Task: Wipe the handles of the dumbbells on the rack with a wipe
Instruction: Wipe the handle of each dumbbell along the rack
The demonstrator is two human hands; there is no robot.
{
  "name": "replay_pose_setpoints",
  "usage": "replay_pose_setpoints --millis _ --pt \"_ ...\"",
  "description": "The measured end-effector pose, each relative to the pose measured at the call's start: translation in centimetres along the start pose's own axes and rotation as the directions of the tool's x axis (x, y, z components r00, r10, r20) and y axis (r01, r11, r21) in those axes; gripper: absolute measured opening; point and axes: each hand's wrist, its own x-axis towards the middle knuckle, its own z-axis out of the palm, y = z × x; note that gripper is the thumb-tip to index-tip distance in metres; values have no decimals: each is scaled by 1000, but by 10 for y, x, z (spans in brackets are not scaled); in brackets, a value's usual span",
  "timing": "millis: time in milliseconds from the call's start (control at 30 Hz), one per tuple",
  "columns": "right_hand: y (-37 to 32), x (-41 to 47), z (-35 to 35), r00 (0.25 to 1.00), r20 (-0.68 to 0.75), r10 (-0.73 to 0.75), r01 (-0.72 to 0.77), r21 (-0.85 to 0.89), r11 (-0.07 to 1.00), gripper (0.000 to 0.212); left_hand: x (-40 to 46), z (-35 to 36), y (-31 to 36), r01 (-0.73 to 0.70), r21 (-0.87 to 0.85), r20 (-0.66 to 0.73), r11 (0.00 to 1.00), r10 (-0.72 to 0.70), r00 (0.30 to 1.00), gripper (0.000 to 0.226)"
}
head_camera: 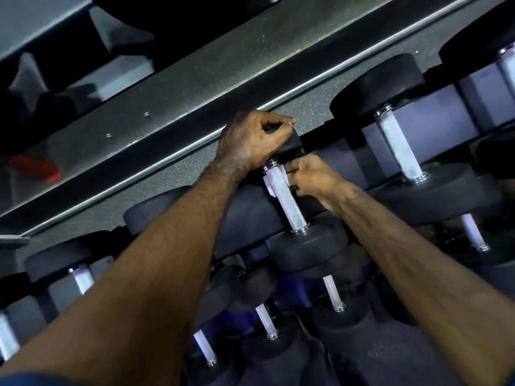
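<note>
A black dumbbell with a knurled silver handle [287,200] lies on the rack's middle shelf [245,218]. My left hand [250,140] grips its far head, fingers curled over the top edge. My right hand [309,176] holds a white wipe [269,183] wrapped round the upper part of the handle; a strip of the wipe shows on the handle's left side. The dumbbell's near head [306,246] points toward me.
More dumbbells sit on the same shelf at the right [398,147] and left [80,277], with smaller ones on the shelf below [333,296]. A grey metal rack rail [172,87] runs diagonally above. Something red [36,167] lies at the far left.
</note>
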Motion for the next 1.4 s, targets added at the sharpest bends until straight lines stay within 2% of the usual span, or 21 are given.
replay_pose_setpoints --millis 67,167,333,500,700,800,867,967,1067,1167,1233,1267,1400 --pt "15 -14 -7 999 33 12 -9 -89 996 12 1 0 -1 -5 1 1 1000 5 1000 47" --pt "34 -31 -13 996 49 76 -69 -129 989 21 1 -1 -3 1 16 -6 1000 -1 1000 43" --pt "21 -18 -1 982 -159 -104 104 -4 995 16 0 -1 -5 -14 10 1 1000 14 1000 37" --pt "48 -44 -6 975 -190 -113 109 -33 993 14 2 0 -6 -21 -1 -4 1000 21 1000 44" --pt "26 -20 10 933 -293 -208 229 38 973 21 1 1 -5 -16 -8 -7 1000 16 1000 47" --pt "38 -31 4 946 -278 -166 162 -40 986 22 1 1 -5 -4 -17 -2 1000 4 1000 50" --pt "44 -45 -6 973 -205 -110 86 -120 989 19 1 0 -5 9 -26 -2 1000 -9 1000 51" --pt "36 -42 -8 982 -174 -68 57 -70 996 19 0 -1 -3 -2 -20 -1 1000 2 1000 50" --pt "19 -25 0 971 -197 -134 138 6 990 17 0 -1 -2 -14 -17 -3 1000 14 1000 49" --pt "24 -29 0 957 -232 -177 145 -150 978 18 0 0 -3 -14 -27 1 1000 14 1000 52" --pt "36 -42 -6 971 -202 -132 70 -289 955 19 1 0 -4 -8 -28 -2 1000 8 1000 52" --pt "42 -48 -9 982 -169 -89 36 -295 955 19 1 0 -5 -4 -28 -3 1000 4 1000 53" --pt "29 -36 -8 996 -89 -3 7 44 999 21 1 0 -4 10 -26 5 1000 -10 1000 56"
